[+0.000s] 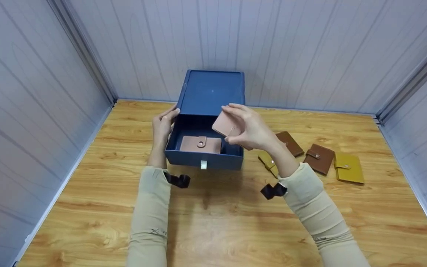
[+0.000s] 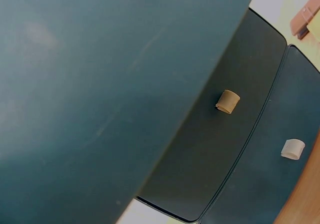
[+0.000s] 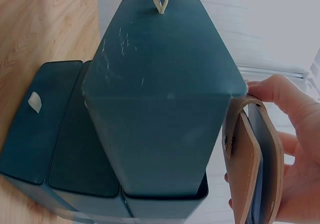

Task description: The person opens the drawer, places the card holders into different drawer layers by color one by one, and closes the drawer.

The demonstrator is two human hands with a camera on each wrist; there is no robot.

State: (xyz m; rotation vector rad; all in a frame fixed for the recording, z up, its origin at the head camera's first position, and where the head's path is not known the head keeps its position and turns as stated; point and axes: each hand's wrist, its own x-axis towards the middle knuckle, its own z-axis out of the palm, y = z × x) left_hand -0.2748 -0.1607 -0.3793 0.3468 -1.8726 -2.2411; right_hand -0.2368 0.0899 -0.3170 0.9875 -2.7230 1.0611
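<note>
In the head view my right hand (image 1: 250,128) pinches a small pink snap wallet (image 1: 227,124) between thumb and fingers, over the right side of a pulled-out blue drawer (image 1: 204,160). The right wrist view shows this wallet (image 3: 242,169) edge-on beside the drawer, its strap across the top. Inside the drawer a second pink wallet (image 1: 200,144) leans with its snap strap facing me. At the drawer's left side, near the cabinet (image 1: 213,91), my left hand (image 1: 162,126) grips the edge, with the thumb tip over it. The left wrist view shows no hand, only the drawer's side wall.
Right of the cabinet, on the wooden table (image 1: 206,222), lie two brown wallets (image 1: 319,158) and two yellow wallets (image 1: 349,168), one partly behind my right forearm. Two closed drawers (image 2: 227,149) with fabric tabs sit under the open one. Pale panel walls (image 1: 291,55) stand behind and at both sides.
</note>
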